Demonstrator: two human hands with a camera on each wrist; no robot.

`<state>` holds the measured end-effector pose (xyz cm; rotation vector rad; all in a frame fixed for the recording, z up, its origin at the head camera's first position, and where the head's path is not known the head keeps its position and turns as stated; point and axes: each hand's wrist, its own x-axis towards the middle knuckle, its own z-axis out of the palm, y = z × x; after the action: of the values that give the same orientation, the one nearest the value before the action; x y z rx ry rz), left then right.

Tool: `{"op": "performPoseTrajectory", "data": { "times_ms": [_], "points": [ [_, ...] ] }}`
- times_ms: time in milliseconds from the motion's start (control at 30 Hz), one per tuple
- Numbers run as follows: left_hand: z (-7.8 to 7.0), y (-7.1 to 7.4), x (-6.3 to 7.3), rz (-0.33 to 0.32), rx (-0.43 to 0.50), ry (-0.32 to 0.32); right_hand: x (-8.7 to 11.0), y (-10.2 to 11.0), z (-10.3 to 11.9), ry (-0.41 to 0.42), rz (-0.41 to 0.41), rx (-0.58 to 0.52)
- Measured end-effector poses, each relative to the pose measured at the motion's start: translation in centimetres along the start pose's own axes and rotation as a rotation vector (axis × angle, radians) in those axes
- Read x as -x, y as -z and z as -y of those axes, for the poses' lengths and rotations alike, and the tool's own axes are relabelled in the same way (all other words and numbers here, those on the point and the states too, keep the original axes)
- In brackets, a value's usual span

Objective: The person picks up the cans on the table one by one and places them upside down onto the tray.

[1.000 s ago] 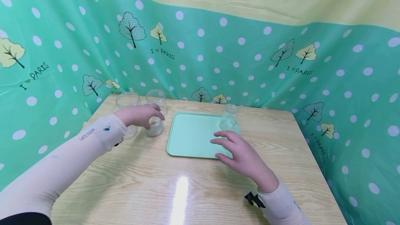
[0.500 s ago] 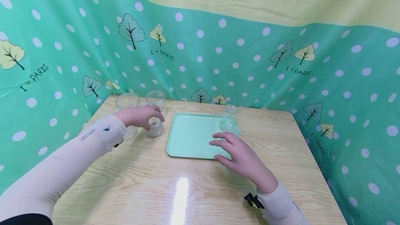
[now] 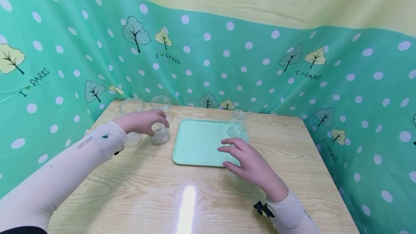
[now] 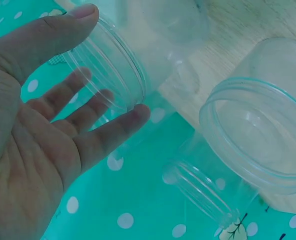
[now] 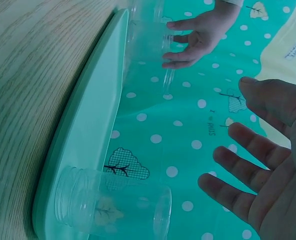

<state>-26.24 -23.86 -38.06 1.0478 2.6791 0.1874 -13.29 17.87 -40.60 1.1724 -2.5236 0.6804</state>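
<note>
My left hand (image 3: 143,121) hovers over a clear plastic jar (image 3: 160,135) on the left of the table. In the left wrist view, thumb and spread fingers lie around the ridged rim of that jar (image 4: 130,65), with no firm grip showing. My right hand (image 3: 248,160) is held above the right front part of a mint green tray (image 3: 201,143), its fingers apart and nothing between them. On the tray's right side stands another clear jar (image 3: 238,122); the right wrist view has this jar (image 5: 122,205) with its ridged end against the tray.
More clear jars stand behind and beside my left hand, one at the back left (image 3: 131,104) and one at the back (image 3: 161,102). A green dotted cloth (image 3: 208,71) hangs close behind the wooden table (image 3: 156,198).
The head view has shifted slightly, so everything sits a little lower in it. Both hands hold nearly the same pose, and the jars and tray stay in place.
</note>
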Motion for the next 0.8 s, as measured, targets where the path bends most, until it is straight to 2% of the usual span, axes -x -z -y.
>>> {"op": "performPoseTrajectory", "data": {
  "times_ms": [400,800],
  "points": [
    [-0.3,0.6,1.4,-0.060,0.012,-0.007,0.1,0.1,-0.1,-0.009,0.004,-0.006],
    [-0.6,1.1,2.8,-0.144,0.094,0.042,0.1,0.3,-0.2,0.005,-0.021,-0.001]
  ]
}}
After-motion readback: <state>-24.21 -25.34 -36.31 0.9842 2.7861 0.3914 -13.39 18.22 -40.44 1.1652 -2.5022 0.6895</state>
